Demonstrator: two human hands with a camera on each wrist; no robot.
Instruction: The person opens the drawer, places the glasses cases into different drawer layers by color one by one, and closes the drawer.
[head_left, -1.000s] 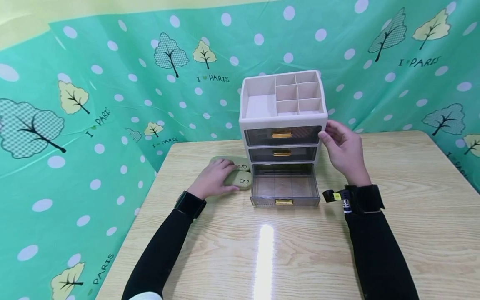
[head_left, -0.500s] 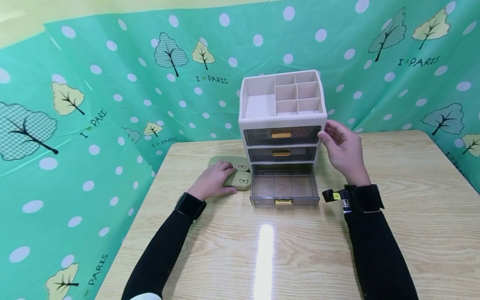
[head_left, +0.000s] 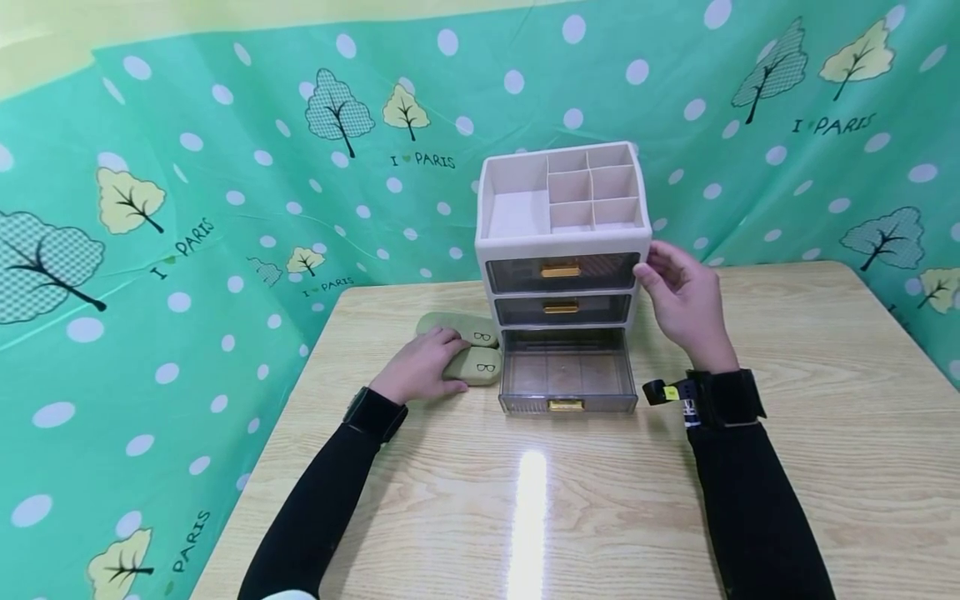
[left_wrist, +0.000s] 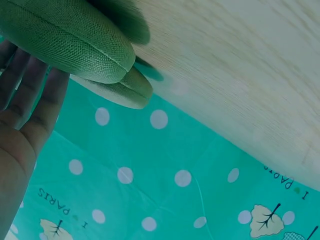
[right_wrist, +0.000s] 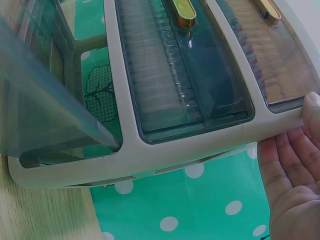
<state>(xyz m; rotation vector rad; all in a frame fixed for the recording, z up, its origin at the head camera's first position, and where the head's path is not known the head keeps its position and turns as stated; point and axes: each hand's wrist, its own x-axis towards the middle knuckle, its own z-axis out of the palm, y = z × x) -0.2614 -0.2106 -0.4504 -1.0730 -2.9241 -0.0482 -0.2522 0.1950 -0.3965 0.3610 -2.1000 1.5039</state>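
Note:
A white desktop drawer organizer (head_left: 564,245) stands upright on the table, its clear bottom drawer (head_left: 567,375) pulled out. My right hand (head_left: 686,304) steadies its right side; in the right wrist view, the thumb (right_wrist: 313,107) lies on the front edge, fingers along the side. Left of the organizer are two green glasses cases, a far one (head_left: 459,326) and a near one (head_left: 475,367). My left hand (head_left: 422,364) holds the near case's left end between thumb and fingers. In the left wrist view the case (left_wrist: 70,42) hides the fingertips.
Two more drawers with gold handles (head_left: 561,272) are closed above the extended one. On top of the organizer are compartments (head_left: 592,185). A green patterned cloth (head_left: 420,208) hangs behind the wooden table (head_left: 450,492).
The near glasses case has shifted slightly toward me and away from the far one, along with my left hand. My right hand stays on the organizer.

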